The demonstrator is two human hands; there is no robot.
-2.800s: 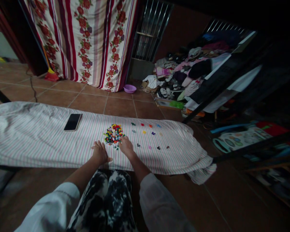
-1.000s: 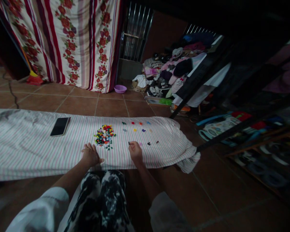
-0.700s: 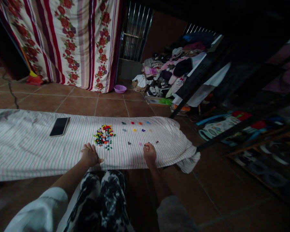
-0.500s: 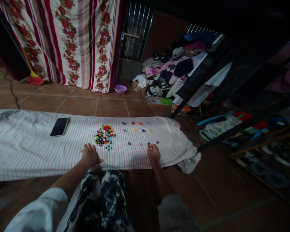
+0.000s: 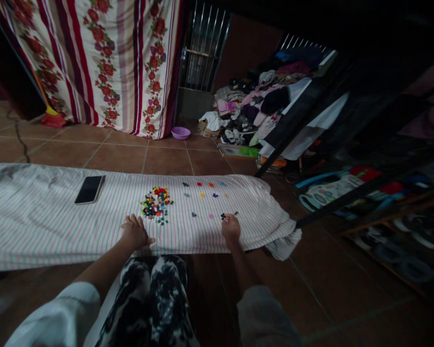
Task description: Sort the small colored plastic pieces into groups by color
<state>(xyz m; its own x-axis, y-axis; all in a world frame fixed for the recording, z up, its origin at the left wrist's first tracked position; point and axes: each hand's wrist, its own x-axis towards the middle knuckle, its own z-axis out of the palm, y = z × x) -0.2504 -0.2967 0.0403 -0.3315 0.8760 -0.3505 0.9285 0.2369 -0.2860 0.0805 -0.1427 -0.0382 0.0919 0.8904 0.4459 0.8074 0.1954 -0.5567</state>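
Observation:
My left hand (image 5: 134,231) rests flat on the striped cloth (image 5: 104,231), fingers spread and holding nothing. Just beyond its fingertips is a heap of small multicoloured pieces (image 5: 156,205), perhaps beads or tiny blocks. My right hand (image 5: 231,228) is closed in a pinch, its fingertips against small black pieces (image 5: 223,216); whether one is between them is hidden. Left of that hand lie a pink cluster (image 5: 210,216) and a dark grey cluster (image 5: 194,214). Brownish pieces (image 5: 236,213) sit beyond the knuckles. Farther back, small single-colour clusters form two rows, including yellow (image 5: 202,194) and red (image 5: 198,183) ones.
A phone (image 5: 89,189) lies on the cloth at the left. Past the cloth are a tiled floor, a purple basin (image 5: 181,133), a floral curtain (image 5: 108,67) and a pile of clothes (image 5: 253,106). A dark metal post (image 5: 275,153) stands behind the cloth's right end.
My right hand has shifted slightly to the right, and more of the black pieces now shows by its fingertips. The left hand has stayed in place.

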